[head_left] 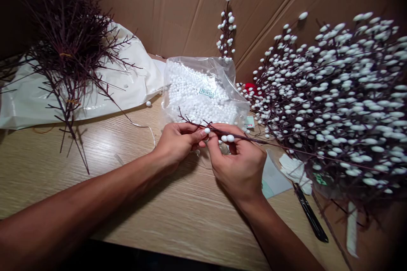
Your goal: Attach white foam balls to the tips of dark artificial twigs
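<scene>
And there we were, both hands meeting over the table (152, 216), right in front of the clear bag of white beads (193, 89)! Our right hand (240, 161) had its fingers wrapped on a dark branch (254, 139), which ran slantwise across the middle towards the right. Our left hand (174, 146) came in tight, thumb and forefinger pinched at the branch near its twiggy end, thumb right beside a white bead (207, 130). Was that bead itself squeezed? We couldn't tell! Two more beads (227, 138) sat side by side just under the stem, close to our right fingers. Out left, we had a bundle of bare twigs (66, 46) lying over a white plastic bag (140, 72); out right, a huge bunch of beaded branches (343, 93). And nearer us, below that bunch, lay a black handle (310, 214), well apart from both hands.
</scene>
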